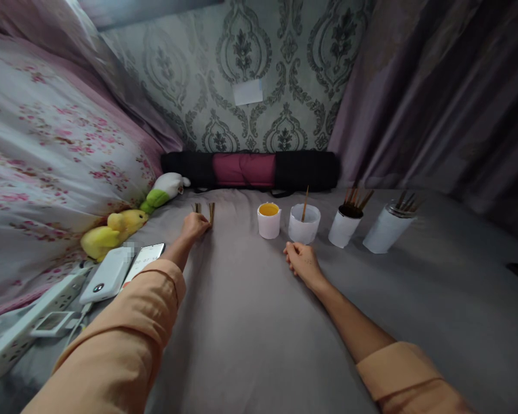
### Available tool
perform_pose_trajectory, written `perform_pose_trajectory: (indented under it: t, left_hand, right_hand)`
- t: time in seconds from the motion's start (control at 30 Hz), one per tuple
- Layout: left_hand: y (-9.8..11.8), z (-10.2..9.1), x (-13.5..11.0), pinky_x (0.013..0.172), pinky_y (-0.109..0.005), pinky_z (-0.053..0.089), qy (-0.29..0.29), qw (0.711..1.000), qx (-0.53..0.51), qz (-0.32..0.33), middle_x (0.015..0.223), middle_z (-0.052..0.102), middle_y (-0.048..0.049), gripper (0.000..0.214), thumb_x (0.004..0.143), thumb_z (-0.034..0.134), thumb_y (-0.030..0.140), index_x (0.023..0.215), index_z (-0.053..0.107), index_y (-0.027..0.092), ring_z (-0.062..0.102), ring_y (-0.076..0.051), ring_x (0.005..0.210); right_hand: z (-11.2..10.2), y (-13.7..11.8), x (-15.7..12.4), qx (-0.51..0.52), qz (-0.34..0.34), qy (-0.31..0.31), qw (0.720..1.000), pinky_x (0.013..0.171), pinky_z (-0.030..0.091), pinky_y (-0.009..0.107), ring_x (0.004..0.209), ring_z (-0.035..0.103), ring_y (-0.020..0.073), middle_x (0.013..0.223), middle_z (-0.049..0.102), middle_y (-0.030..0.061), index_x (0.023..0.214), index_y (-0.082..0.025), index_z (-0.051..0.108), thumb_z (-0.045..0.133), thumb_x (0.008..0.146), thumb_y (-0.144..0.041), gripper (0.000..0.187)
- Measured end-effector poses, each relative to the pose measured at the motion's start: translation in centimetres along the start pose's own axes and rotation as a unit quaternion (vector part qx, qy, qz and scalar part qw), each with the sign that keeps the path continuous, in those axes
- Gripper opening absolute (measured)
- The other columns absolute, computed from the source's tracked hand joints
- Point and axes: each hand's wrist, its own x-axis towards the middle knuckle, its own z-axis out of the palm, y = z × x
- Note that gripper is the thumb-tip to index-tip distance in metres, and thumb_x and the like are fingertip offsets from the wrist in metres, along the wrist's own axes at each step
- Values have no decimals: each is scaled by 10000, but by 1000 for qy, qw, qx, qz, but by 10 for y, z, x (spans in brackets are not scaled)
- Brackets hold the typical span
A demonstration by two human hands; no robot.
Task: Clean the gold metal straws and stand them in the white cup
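Yeah, the left hand point(193, 225) is nearer, fingers pinched beside slim brown sticks point(212, 211) pointing away; right hand point(303, 263) loosely curled, can't tell either's hold.

The readable characters stand on the flat, rectangular smartphone with a lit white screen point(149, 256), lying on the grey fabric: a row of dark digits in pairs, as on a timer. The first pair looks like "00", the middle one reads "07", and the last starts with what seems a "5", its second digit too blurred to settle. Just beside the phone, the white, rounded-edge plastic power bank point(107, 275) has a small dark oval display point(98, 287) with pale marks too tiny to read. Small dark marks on the back of the bare right hand point(303, 263) are likewise illegible.
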Motion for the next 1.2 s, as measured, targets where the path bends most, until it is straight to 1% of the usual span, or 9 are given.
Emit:
perform_pose_trajectory:
  t: [0.17, 0.47, 0.53, 0.63, 0.73, 0.83, 0.9, 1.03, 1.2]
  left_hand:
    - [1, -2, -1, 598, -244, 416, -3, 1000, -8, -3, 736, 652, -115, 235, 613, 604, 286, 786, 686, 150, 598, -208, 728]
    - [2, -3, 0, 627, -258, 423, -4, 1000, -19, -14, 731, 650, -97, 224, 593, 617, 286, 764, 685, 159, 593, -220, 765]
    - [3, -4, 2, 648, -260, 426, 4, 999, -49, -23, 716, 646, -88, 187, 560, 641, 265, 711, 682, 163, 588, -225, 789]
    - [5, -4, 3, 665, -263, 429, 18, 991, -128, -47, 649, 627, -73, 123, 512, 670, 230, 610, 654, 158, 580, -233, 812]
    - [9, -3, 2, 612, -252, 438, 9, 980, -189, -65, 555, 593, -54, 116, 530, 665, 217, 606, 631, 137, 590, -208, 723]
    - [13, -1, -3, 523, -229, 435, -16, 960, -266, -84, 490, 557, -27, 140, 582, 643, 216, 667, 610, 111, 574, -154, 561]
    - [16, -1, -6, 490, -220, 435, -33, 942, -320, -98, 502, 560, -28, 157, 602, 640, 208, 700, 590, 95, 559, -130, 506]
    - [20, 1, -9, 492, -211, 457, -53, 900, -415, -127, 569, 584, -52, 146, 634, 633, 140, 741, 555, 79, 561, -108, 497]
    - [23, 8, -7, 508, -189, 475, -65, 851, -497, -159, 565, 571, -47, 76, 690, 567, 57, 758, 541, 80, 553, -85, 490]
  right_hand:
    - [0, -2, -1, -1, 0, -1, 1000, 296, 291, 153, 372, 428, 67, 543, 511, 7, 733, -133, 567, 355, 789, -476, 408]
    - [0, -3, -1, 3, 6, 2, 1000, 293, 302, 166, 359, 427, 69, 533, 506, -3, 718, -143, 560, 358, 783, -479, 398]
    - [0, -3, -1, 4, 8, 2, 1000, 293, 302, 165, 355, 424, 67, 527, 504, -7, 717, -144, 560, 361, 782, -474, 391]
    - [0, -4, -1, 4, 9, -1, 1000, 292, 303, 163, 357, 427, 68, 528, 500, -9, 717, -147, 561, 365, 780, -472, 384]
    - [0, -4, -1, 6, 6, 0, 1000, 288, 298, 161, 358, 425, 69, 527, 492, -9, 715, -147, 556, 364, 783, -468, 380]
    - [-1, -5, -2, 7, 8, 0, 1000, 289, 294, 160, 359, 421, 67, 527, 494, -7, 712, -144, 553, 362, 785, -467, 382]
    - [-1, -6, -2, 5, 11, 0, 1000, 290, 294, 160, 360, 421, 67, 530, 498, -5, 711, -144, 554, 365, 784, -465, 380]
    - [-1, -6, -2, 8, 10, -3, 1000, 286, 290, 158, 355, 419, 65, 528, 490, -10, 711, -144, 551, 364, 785, -469, 383]
    - [-1, -5, -2, 5, 6, -6, 1000, 294, 298, 153, 369, 431, 66, 533, 500, -5, 719, -141, 554, 360, 786, -482, 398]
